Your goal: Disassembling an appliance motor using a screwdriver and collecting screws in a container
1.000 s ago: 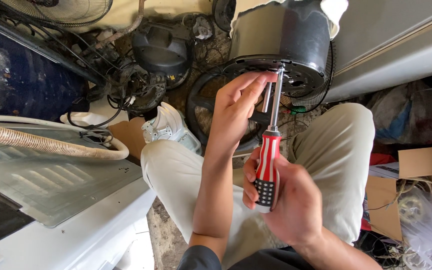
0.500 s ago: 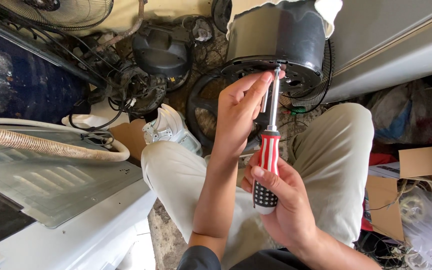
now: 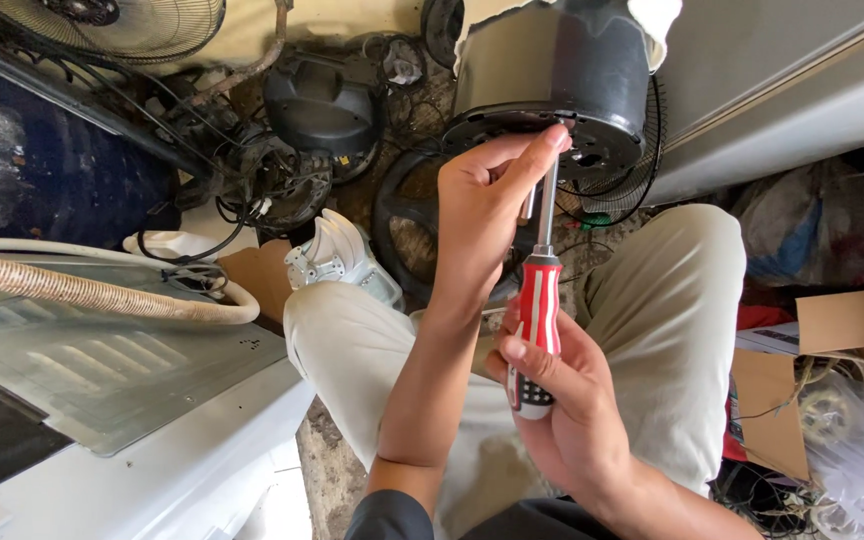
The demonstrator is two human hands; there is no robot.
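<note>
While I sit with my knees drawn up in pale trousers, my right hand (image 3: pixel 577 415) is nearest to me, curled shut around the red-and-white ribbed plastic handle of a screwdriver (image 3: pixel 537 320), thumb laid along the grip. The handle looks hard and a little slick where it is smooth, so the ribbed black end in my palm is where I judge the best purchase to be; the tool itself should be light and stiff.

Further up, my left hand (image 3: pixel 482 205) is half closed, its fingertips pinching the bare steel shaft just under the tip to steady it. The shaft is thin and smooth, good for guiding but not for turning.

The tip meets the underside of a round black metal fan motor housing (image 3: pixel 562 75), which stands between my knees with a pale cloth draped over its top. I judge it heavy and rigid, unlikely to shift under light pressure; I cannot make out the screw itself.

Beyond and to the left lie a dark domed plastic motor cover (image 3: pixel 317 100), a wire fan guard (image 3: pixel 132 20) and tangled black cables. A corrugated beige hose (image 3: pixel 82 290) crosses a white appliance casing (image 3: pixel 132 440) on my left, and torn brown cardboard (image 3: pixel 842 325) sits to my right.
</note>
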